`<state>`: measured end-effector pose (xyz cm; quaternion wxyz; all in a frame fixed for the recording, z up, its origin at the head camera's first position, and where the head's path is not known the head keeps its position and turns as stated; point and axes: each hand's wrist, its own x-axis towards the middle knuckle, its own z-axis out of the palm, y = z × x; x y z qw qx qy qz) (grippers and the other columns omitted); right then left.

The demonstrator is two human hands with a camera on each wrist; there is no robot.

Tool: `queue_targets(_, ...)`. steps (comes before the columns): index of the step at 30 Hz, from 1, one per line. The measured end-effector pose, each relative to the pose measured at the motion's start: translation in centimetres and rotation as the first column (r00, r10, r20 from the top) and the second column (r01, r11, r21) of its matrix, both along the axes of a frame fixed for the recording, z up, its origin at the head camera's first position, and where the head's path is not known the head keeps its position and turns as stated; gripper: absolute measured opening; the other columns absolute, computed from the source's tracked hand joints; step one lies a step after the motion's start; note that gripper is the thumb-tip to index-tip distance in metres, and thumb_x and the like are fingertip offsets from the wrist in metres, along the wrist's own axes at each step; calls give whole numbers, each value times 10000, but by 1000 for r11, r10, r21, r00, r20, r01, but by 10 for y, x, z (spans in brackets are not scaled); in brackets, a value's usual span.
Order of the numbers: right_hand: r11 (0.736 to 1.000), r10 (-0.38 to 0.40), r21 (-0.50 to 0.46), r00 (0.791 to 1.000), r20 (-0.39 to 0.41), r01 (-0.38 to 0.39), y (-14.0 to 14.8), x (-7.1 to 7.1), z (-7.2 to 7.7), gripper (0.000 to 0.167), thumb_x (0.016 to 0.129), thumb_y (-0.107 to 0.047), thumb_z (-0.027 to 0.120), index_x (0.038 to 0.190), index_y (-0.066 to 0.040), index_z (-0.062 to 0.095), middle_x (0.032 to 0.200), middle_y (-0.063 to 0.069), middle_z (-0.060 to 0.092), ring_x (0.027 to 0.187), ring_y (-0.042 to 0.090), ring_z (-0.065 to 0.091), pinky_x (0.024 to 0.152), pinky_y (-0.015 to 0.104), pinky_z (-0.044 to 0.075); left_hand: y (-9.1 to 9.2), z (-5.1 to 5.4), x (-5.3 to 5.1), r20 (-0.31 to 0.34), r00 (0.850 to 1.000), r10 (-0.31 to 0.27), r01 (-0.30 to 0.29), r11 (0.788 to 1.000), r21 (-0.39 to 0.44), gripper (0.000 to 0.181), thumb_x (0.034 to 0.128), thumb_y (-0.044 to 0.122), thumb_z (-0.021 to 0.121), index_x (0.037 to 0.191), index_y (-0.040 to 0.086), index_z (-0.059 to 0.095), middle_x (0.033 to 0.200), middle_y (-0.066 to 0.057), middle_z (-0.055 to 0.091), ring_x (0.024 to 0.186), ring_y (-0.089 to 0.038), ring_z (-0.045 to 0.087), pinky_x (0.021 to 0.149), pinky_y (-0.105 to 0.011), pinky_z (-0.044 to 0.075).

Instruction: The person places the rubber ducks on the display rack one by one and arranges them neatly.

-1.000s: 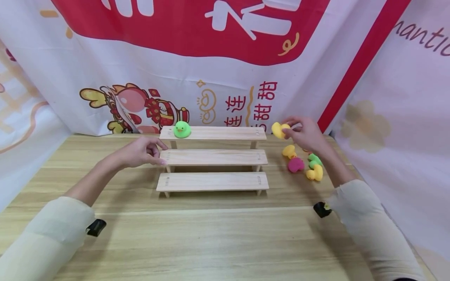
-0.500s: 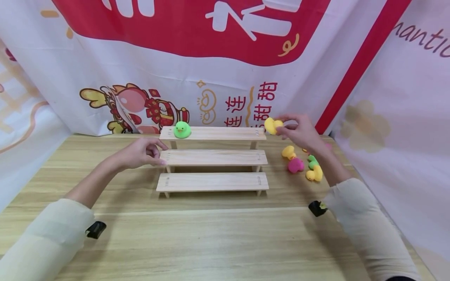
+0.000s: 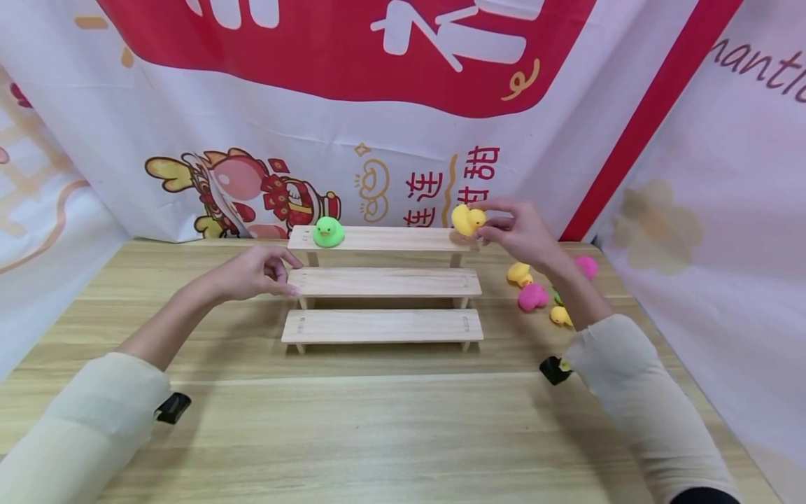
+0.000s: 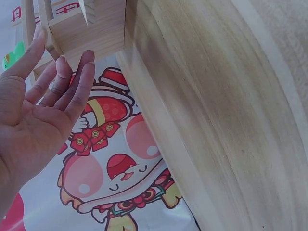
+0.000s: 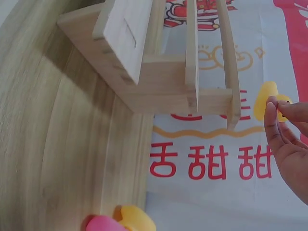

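A three-tier light wooden stand (image 3: pixel 384 325) carries a green duck (image 3: pixel 328 232) at the left of its top tier. My left hand (image 3: pixel 255 273) grips the left end of the middle tier, thumb at the front edge and a finger behind; in the left wrist view the hand (image 4: pixel 43 110) has its other fingers loosely bent. With thumb and fingertips, my right hand (image 3: pixel 525 231) pinches a yellow duck (image 3: pixel 467 220) just above the right end of the top tier. The right wrist view shows this duck (image 5: pixel 265 100) beyond the tier's end, held by the hand (image 5: pixel 291 144).
Right of the stand lie a yellow duck (image 3: pixel 519 274), a magenta duck (image 3: pixel 532 297), another yellow duck (image 3: pixel 560 316) and a pink one (image 3: pixel 587 267). A green one is mostly hidden by my right arm. A printed cloth (image 3: pixel 252 119) hangs behind the stand.
My right hand has moved left with the yellow duck, from beyond the stand to over the top tier's right end. My left hand has stayed in place.
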<state>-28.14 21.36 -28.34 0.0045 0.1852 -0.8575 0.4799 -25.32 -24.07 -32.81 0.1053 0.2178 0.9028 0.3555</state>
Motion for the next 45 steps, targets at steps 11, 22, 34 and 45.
queue_targets(11, 999, 32, 13, 999, -33, -32, -21, -7, 1, 397, 979, 14, 680, 1374, -4, 646, 1288, 213, 657, 984, 289, 712, 810, 273, 611, 1, -1, 1, 5, 1000, 17, -17, 1000, 0, 471, 860, 111, 860, 1225, -90, 639, 784, -54, 635, 742, -160, 573, 689, -238, 504)
queue_targets(22, 998, 55, 21, 998, -30, -54, -39, -5, 4, 386, 970, -64, 725, 1351, -43, 668, 1251, 157, 677, 994, 285, 679, 796, 290, 615, 1, -3, 1, 15, 999, 33, -34, 999, 20, 463, 856, 107, 862, 1217, -81, 642, 791, -62, 622, 721, -152, 547, 640, -244, 469)
queue_targets(34, 993, 112, -19, 993, -46, -113, -52, -5, 3, 373, 961, -27, 723, 1329, 3, 665, 1201, 198, 683, 991, 279, 694, 776, 304, 621, 1, 0, 1, 7, 1000, 13, -13, 1000, -10, 469, 862, 105, 856, 1223, -98, 636, 774, -57, 627, 718, -149, 557, 676, -243, 489)
queue_targets(45, 985, 166, -25, 983, -72, -168, -74, -9, 5, 348, 961, -27, 724, 1298, 40, 667, 1170, 203, 692, 909, 302, 718, 737, 367, 631, 2, 2, 3, 14, 1000, 24, -24, 1000, -6, 458, 864, 90, 851, 1219, -99, 633, 788, -62, 624, 738, -158, 561, 678, -241, 495)
